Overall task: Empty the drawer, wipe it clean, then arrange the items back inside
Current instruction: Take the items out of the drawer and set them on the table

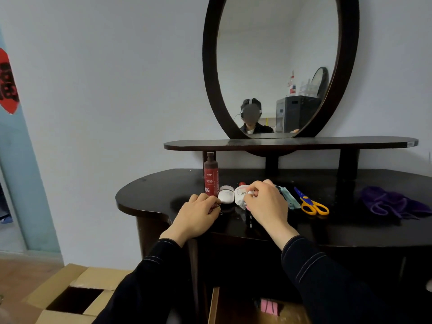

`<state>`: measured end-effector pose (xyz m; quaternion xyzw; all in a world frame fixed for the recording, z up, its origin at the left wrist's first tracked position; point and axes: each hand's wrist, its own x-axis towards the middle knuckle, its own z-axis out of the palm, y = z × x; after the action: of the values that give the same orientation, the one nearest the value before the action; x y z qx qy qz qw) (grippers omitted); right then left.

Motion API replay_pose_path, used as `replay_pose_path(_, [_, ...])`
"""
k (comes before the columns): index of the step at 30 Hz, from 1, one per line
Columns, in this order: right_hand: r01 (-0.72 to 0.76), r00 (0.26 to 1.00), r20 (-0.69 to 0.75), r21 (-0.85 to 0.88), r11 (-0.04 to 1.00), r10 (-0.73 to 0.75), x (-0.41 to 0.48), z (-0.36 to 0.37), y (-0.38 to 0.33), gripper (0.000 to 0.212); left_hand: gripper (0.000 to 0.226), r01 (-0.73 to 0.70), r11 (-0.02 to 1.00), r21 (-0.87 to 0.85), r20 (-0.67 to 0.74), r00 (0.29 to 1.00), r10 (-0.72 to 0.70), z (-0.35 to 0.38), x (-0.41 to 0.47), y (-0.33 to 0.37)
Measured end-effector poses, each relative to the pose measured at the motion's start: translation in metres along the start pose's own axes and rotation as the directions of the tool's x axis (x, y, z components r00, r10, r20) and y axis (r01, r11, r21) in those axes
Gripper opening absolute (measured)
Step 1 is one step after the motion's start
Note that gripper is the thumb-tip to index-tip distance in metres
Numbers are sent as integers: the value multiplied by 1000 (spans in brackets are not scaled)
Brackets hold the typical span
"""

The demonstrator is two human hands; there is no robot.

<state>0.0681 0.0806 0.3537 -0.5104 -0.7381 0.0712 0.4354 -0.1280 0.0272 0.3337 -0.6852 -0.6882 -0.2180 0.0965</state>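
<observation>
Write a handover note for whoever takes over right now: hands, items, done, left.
Left hand: on the dresser top, fingers closed on a small clip-like item.
Right hand: pinching the white packet.
On the top: red bottle, white jar, scissors, purple cloth.
Drawer: open below, something pink inside.
Done: most items out.
Left: finish emptying, wipe, put items back.

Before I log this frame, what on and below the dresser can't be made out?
Head view, the only one:
- Drawer: cut off by the bottom edge and covered by both sleeves; only a pink item shows inside.
- Left hand: its fingers hide what it pinches; a reddish sliver shows.
- White packet: mostly behind the right hand; label too small to read.
- Red bottle: small print illegible.
- Purple cloth: dim, folds unclear.
</observation>
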Motion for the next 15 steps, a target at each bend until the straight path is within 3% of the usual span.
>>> replay_pose_path(7, [41,998,-45,-69,997,-44,-2,-1,-1,25,50,8,993,-116,-41,999,-13,-1,-2,-2])
replay_pose_path(15, [58,997,-61,57,997,-54,-5,-6,2,23,82,71,986,-153,-130,987,-91,-5,-20,0])
